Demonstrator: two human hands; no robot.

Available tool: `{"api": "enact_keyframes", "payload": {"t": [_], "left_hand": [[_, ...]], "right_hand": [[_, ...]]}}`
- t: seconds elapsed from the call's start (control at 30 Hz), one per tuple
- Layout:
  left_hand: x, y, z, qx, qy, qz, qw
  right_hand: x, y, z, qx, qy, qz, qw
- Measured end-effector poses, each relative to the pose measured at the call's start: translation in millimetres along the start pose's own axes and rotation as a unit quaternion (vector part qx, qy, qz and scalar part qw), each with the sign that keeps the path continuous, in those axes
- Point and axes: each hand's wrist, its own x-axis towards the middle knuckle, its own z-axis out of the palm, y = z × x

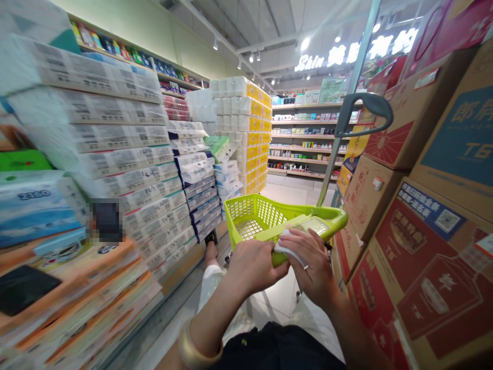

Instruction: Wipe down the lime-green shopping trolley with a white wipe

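Note:
My left hand and my right hand meet above the front rim of a lime-green plastic shopping basket cart. Between them, a white tissue is pinched by the left fingers, and the right fingers press on it too. A flat, clear plastic-covered item lies just beyond my right fingers, against the basket's rim. I cannot tell what it is. A gold bangle circles my left wrist.
Tall stacks of packaged paper tissue crowd the left side, and brown and red cartons rise on the right. A grey cart pole and handle stands beyond the basket. Store shelves line the far end of the aisle.

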Motion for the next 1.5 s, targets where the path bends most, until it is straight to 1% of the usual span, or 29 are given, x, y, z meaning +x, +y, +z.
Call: {"api": "enact_keyframes", "payload": {"t": [0.07,0.17,0.23,0.27,0.37,0.43,0.47,0.5,0.6,0.63,0.67,0.7,0.8,0.87,0.93,1.0,1.07,1.1,1.13,1.2,1.27,1.33,1.43,1.5], "left_hand": [[0,0,0.0,0.004,-0.005,0.000,1.000],[1,-1,0.3,0.008,-0.014,0.001,1.000],[2,0,0.4,0.007,-0.015,0.001,1.000],[2,0,0.4,0.006,-0.016,0.001,1.000],[1,0,0.2,0.006,-0.014,0.000,1.000],[1,0,0.2,0.006,-0.014,-0.001,1.000],[1,-1,0.2,0.006,-0.014,0.000,1.000],[1,-1,0.3,0.006,-0.015,0.001,1.000],[2,-1,0.6,0.007,-0.013,0.002,1.000],[2,-1,0.7,0.007,-0.013,0.002,1.000],[2,-1,0.9,0.007,-0.013,0.001,1.000],[2,-1,1.2,0.007,-0.013,0.001,1.000],[2,-1,2.5,0.007,-0.010,0.002,1.000],[2,-2,3.4,0.009,-0.008,0.003,1.000],[2,-2,3.6,0.014,-0.007,0.005,1.000],[2,-2,2.9,0.017,-0.007,0.004,1.000],[2,-1,1.6,0.017,-0.009,0.002,1.000],[2,0,0.9,0.017,-0.011,0.000,1.000],[1,0,0.4,0.016,-0.013,-0.002,1.000],[2,0,0.0,0.016,-0.016,-0.004,1.000],[2,0,0.6,0.017,-0.015,-0.005,1.000],[2,0,1.6,0.017,-0.012,-0.005,1.000],[2,0,2.6,0.016,-0.011,-0.009,1.000],[1,0,2.7,0.015,-0.010,-0.007,1.000]], "right_hand": [[5,8,-3,-0.007,0.013,0.036,0.999],[11,25,-8,-0.028,0.084,0.122,0.989],[10,28,-9,-0.037,0.109,0.145,0.983],[9,26,-9,-0.034,0.103,0.140,0.984],[4,12,-4,-0.006,0.027,0.089,0.996],[5,9,-3,0.008,-0.008,0.079,0.997],[7,11,-4,0.007,-0.009,0.089,0.996],[9,16,-5,0.002,0.003,0.107,0.994],[17,34,-11,-0.031,0.062,0.178,0.982],[19,37,-11,-0.039,0.072,0.190,0.978],[20,37,-12,-0.039,0.071,0.189,0.979],[19,35,-11,-0.030,0.057,0.177,0.982],[19,19,-7,0.015,-0.021,0.119,0.993],[22,15,-5,0.023,-0.049,0.115,0.992],[26,22,-5,0.000,-0.035,0.141,0.989],[31,33,-7,-0.038,0.009,0.175,0.984],[33,39,-8,-0.064,0.041,0.187,0.980],[33,38,-8,-0.063,0.037,0.178,0.981],[33,35,-8,-0.055,0.020,0.161,0.985],[32,25,-6,-0.028,-0.034,0.122,0.992],[34,19,-6,-0.014,-0.068,0.109,0.992],[39,24,-7,-0.025,-0.063,0.123,0.990],[47,42,-11,-0.056,-0.026,0.149,0.987],[50,47,-14,-0.063,-0.025,0.139,0.988]]}}
